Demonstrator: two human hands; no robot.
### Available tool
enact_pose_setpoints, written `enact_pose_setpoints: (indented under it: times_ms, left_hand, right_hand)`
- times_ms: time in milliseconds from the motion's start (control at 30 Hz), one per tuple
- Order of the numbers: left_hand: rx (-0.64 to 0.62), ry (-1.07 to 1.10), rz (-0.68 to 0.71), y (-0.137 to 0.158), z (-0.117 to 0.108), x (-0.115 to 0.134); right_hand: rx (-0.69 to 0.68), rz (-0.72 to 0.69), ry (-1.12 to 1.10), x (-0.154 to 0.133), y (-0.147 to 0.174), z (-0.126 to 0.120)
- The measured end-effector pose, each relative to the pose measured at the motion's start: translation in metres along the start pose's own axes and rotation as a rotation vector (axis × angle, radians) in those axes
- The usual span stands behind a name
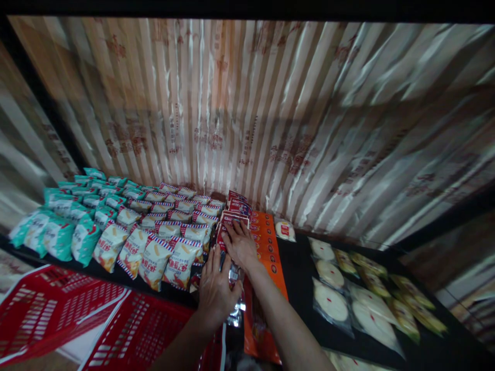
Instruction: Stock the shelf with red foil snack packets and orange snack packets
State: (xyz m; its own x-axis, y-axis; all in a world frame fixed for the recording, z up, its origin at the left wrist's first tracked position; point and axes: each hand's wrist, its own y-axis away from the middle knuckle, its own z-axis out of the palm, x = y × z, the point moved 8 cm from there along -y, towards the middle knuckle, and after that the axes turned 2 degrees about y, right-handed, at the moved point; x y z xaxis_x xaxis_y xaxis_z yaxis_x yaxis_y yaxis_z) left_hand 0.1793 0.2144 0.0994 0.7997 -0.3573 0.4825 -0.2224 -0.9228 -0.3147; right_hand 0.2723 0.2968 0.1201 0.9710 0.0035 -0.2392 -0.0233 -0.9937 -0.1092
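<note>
The left hand [218,288] and right hand [240,245] lay palm down, fingers out, on dark red packs [238,205]. Snack bags [157,260] crowded their left. Right, past an orange strip [266,245], the black shelf [297,268] had bare room.

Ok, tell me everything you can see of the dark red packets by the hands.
The dark red packets are flat and look like glossy plastic, with pale print and light edging; the wording is too blurred to read. They lie overlapping on the black shelf, reaching back towards the striped curtain, between pale snack bags and an orange sheet. The right hand presses flat on them; the left hand is at their near end. The hands hide much of them.
</note>
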Motion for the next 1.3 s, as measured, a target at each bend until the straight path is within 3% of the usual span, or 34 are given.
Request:
enact_pose_setpoints:
  times_ms: [167,433,633,900,1133,1300]
  left_hand:
    - [-0.028,-0.004,-0.01,-0.003,-0.001,0.001]
    - [-0.095,0.001,-0.027,-0.001,-0.005,0.003]
    - [-0.063,0.033,-0.012,-0.001,-0.009,0.002]
    - [-0.068,0.028,-0.03,0.003,-0.009,0.003]
    - [-0.021,0.011,-0.019,0.004,-0.01,0.001]
    - [-0.007,-0.004,-0.029,0.002,-0.01,-0.002]
  right_hand:
    - [0.062,-0.008,-0.024,0.001,0.0,0.0]
    - [0.45,-0.069,-0.251,0.006,0.011,-0.021]
    - [0.557,0.033,-0.443,0.027,0.043,-0.031]
    - [0.498,0.212,-0.706,0.052,0.086,-0.001]
    - [0.309,0.299,-0.885,0.05,0.077,0.024]
    - [0.315,0.273,-0.901,0.044,0.075,0.028]
